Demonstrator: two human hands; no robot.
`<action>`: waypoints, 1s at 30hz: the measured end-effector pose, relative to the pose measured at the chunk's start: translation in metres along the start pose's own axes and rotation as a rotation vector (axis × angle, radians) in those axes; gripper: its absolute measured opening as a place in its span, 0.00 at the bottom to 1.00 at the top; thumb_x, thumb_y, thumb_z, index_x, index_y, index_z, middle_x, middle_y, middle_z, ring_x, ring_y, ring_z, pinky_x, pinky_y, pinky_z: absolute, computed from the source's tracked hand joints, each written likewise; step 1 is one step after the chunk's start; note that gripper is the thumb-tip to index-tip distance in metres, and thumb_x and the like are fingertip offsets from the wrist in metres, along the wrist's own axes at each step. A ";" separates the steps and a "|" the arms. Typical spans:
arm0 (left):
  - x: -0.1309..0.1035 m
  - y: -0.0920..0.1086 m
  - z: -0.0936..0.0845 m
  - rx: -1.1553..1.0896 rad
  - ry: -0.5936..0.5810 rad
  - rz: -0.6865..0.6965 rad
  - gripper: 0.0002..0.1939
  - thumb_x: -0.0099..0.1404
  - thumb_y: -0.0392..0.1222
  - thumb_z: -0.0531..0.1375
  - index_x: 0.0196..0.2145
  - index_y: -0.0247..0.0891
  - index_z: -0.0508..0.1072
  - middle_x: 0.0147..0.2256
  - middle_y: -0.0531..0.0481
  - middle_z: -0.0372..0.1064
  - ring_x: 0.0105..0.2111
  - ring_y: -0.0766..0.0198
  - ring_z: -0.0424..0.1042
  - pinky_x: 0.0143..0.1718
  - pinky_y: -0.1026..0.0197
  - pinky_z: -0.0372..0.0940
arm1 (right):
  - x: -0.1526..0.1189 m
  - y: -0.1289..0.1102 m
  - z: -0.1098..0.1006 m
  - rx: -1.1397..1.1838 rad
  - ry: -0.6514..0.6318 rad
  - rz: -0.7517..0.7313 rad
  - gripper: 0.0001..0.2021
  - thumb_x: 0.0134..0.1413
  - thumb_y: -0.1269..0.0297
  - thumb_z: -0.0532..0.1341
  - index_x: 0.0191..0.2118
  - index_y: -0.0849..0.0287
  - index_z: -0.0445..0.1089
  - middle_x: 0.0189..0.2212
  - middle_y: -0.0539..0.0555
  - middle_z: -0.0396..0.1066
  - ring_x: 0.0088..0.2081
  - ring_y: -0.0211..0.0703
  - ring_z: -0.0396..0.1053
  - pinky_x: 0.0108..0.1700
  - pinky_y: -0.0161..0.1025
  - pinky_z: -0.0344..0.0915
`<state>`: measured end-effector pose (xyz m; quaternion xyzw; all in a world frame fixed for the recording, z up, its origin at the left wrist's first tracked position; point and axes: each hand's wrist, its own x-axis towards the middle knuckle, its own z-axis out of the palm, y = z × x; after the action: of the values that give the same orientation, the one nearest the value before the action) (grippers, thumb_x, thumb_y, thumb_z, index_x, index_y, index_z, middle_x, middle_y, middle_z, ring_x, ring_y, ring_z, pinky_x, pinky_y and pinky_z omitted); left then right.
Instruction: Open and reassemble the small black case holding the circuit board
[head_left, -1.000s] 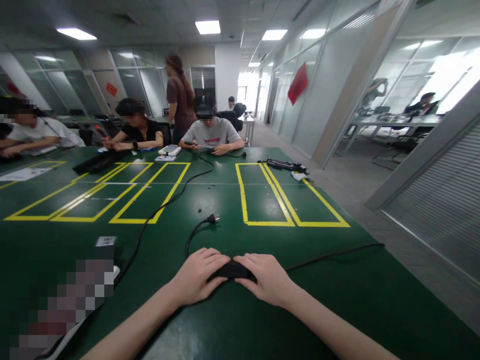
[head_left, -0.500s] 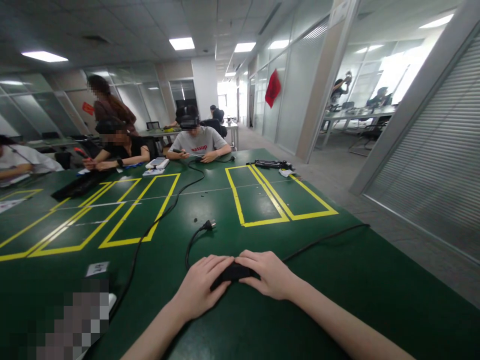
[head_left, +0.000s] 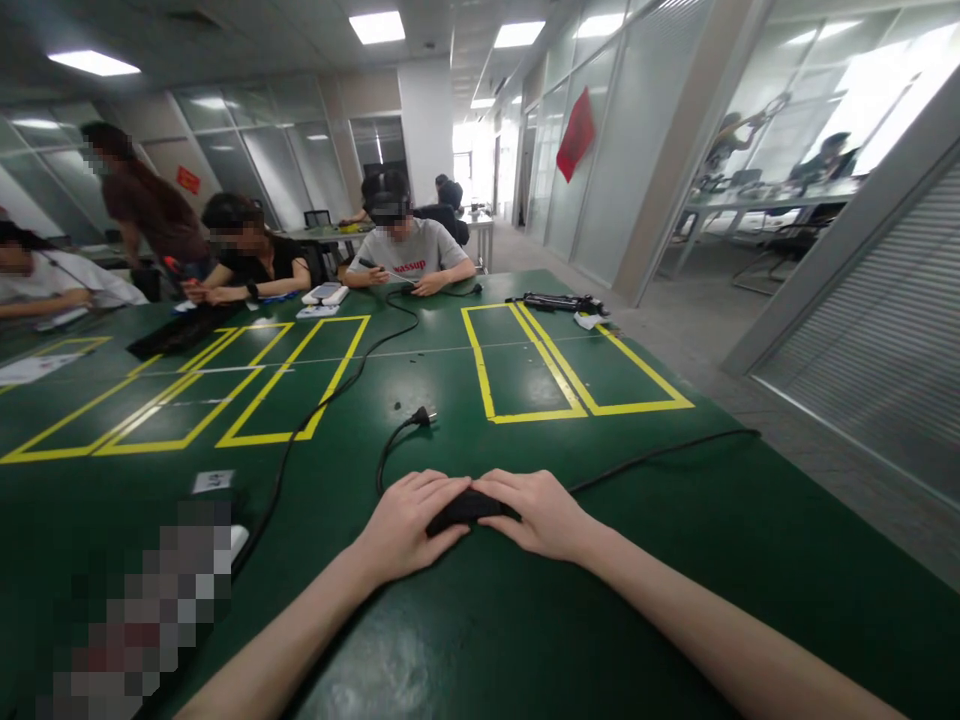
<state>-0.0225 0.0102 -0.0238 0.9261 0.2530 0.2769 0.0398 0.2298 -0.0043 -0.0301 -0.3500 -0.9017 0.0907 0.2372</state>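
Note:
A black block-shaped adapter lies at the near middle of the green table. My left hand grips its left end, with the thumb in front and the fingers over the back. Around its right end my right hand is wrapped the same way. The fingertips of both hands nearly meet on top of the adapter. A black cable with a plug curves out behind my left hand. Another black cable runs off to the right from behind my right hand.
Yellow tape rectangles mark the table. A long black cable crosses it on the left, near a white label and a blurred-out object. A black folded item lies at the far edge. Several people sit or stand beyond.
The camera view has tilted down and shifted a little, so the scene sits differently in it. Both hands keep hold of the adapter. The standing person at the left has moved further left.

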 end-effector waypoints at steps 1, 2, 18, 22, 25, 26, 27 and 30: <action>0.000 0.000 0.001 0.005 0.012 0.006 0.19 0.73 0.45 0.60 0.59 0.38 0.71 0.49 0.40 0.79 0.47 0.53 0.78 0.48 0.50 0.73 | 0.000 0.000 0.000 -0.006 0.009 -0.003 0.16 0.69 0.59 0.60 0.58 0.58 0.70 0.49 0.59 0.78 0.45 0.47 0.79 0.44 0.39 0.73; 0.000 0.000 0.002 0.005 0.020 0.000 0.17 0.74 0.43 0.59 0.58 0.38 0.72 0.48 0.41 0.80 0.46 0.54 0.78 0.47 0.51 0.73 | -0.001 0.000 0.000 -0.008 0.017 -0.007 0.16 0.69 0.59 0.61 0.58 0.58 0.70 0.49 0.59 0.78 0.45 0.47 0.79 0.44 0.39 0.73; -0.002 0.001 0.007 0.097 -0.005 -0.009 0.18 0.74 0.42 0.59 0.59 0.39 0.71 0.50 0.42 0.79 0.45 0.55 0.78 0.46 0.52 0.72 | 0.004 -0.007 -0.006 0.471 0.004 0.282 0.12 0.65 0.57 0.62 0.48 0.57 0.73 0.40 0.54 0.79 0.34 0.42 0.74 0.38 0.38 0.69; 0.001 0.004 0.003 0.018 -0.052 -0.030 0.28 0.72 0.51 0.62 0.65 0.40 0.66 0.50 0.42 0.78 0.46 0.53 0.77 0.49 0.51 0.73 | 0.004 -0.010 -0.005 0.554 0.036 0.358 0.12 0.61 0.56 0.64 0.45 0.57 0.75 0.32 0.50 0.75 0.27 0.38 0.65 0.31 0.36 0.61; 0.002 0.004 0.002 0.051 -0.077 0.013 0.24 0.75 0.50 0.59 0.64 0.41 0.68 0.51 0.42 0.77 0.45 0.54 0.76 0.47 0.52 0.73 | 0.003 -0.010 -0.003 0.508 0.046 0.346 0.12 0.59 0.56 0.67 0.44 0.57 0.74 0.27 0.47 0.71 0.25 0.36 0.62 0.29 0.35 0.57; 0.002 0.003 0.002 0.065 -0.078 0.019 0.23 0.76 0.50 0.58 0.64 0.42 0.69 0.51 0.42 0.77 0.45 0.54 0.75 0.47 0.52 0.73 | 0.002 -0.009 -0.003 0.493 0.036 0.348 0.13 0.58 0.56 0.67 0.44 0.57 0.73 0.25 0.45 0.69 0.24 0.36 0.60 0.29 0.35 0.56; 0.001 0.003 0.002 0.075 -0.080 0.024 0.23 0.76 0.51 0.58 0.65 0.42 0.69 0.50 0.42 0.77 0.45 0.54 0.75 0.47 0.52 0.73 | 0.002 -0.009 -0.003 0.481 0.023 0.352 0.14 0.57 0.56 0.68 0.45 0.57 0.71 0.24 0.44 0.67 0.23 0.35 0.59 0.28 0.35 0.55; 0.000 0.001 0.004 0.071 -0.094 0.032 0.24 0.77 0.51 0.57 0.65 0.41 0.67 0.50 0.41 0.76 0.46 0.54 0.75 0.48 0.51 0.73 | 0.003 -0.010 -0.004 0.455 0.019 0.348 0.15 0.57 0.56 0.68 0.45 0.56 0.68 0.27 0.45 0.68 0.24 0.36 0.62 0.29 0.35 0.56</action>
<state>-0.0198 0.0096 -0.0269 0.9429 0.2456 0.2245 0.0142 0.2238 -0.0095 -0.0216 -0.4379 -0.7824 0.3269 0.2988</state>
